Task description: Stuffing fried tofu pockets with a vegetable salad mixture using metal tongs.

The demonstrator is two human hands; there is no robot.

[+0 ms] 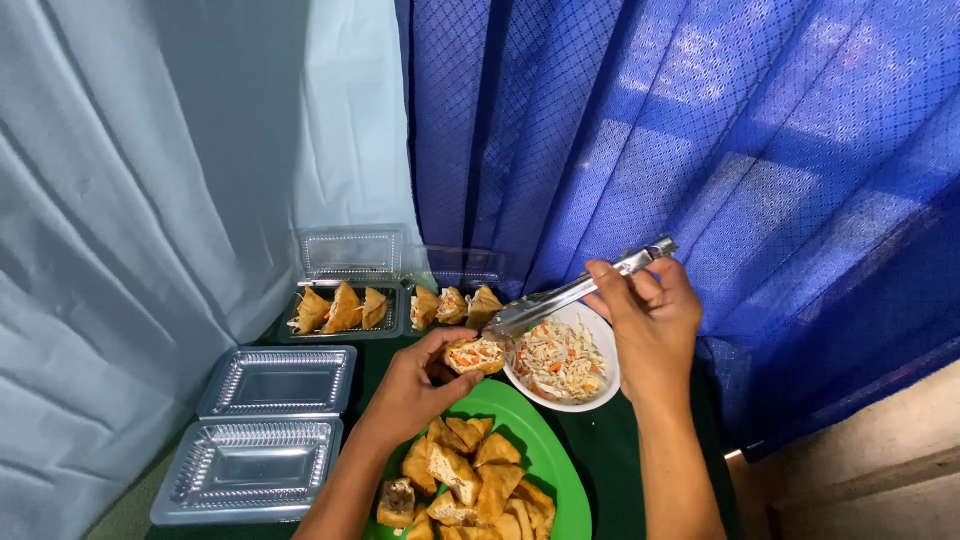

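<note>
1. Small food-packing corner, likely a home or stall.
2. Curtains as backdrop.
3. Clear clamshell boxes, some filled with stuffed tofu.
4. Green plate of fried tofu; bowl of vegetable filling.

Below our left hand, the green plate of fried tofu runs off the bottom edge. Beyond our right hand, the tongs hide part of the second filled clamshell box.
</note>
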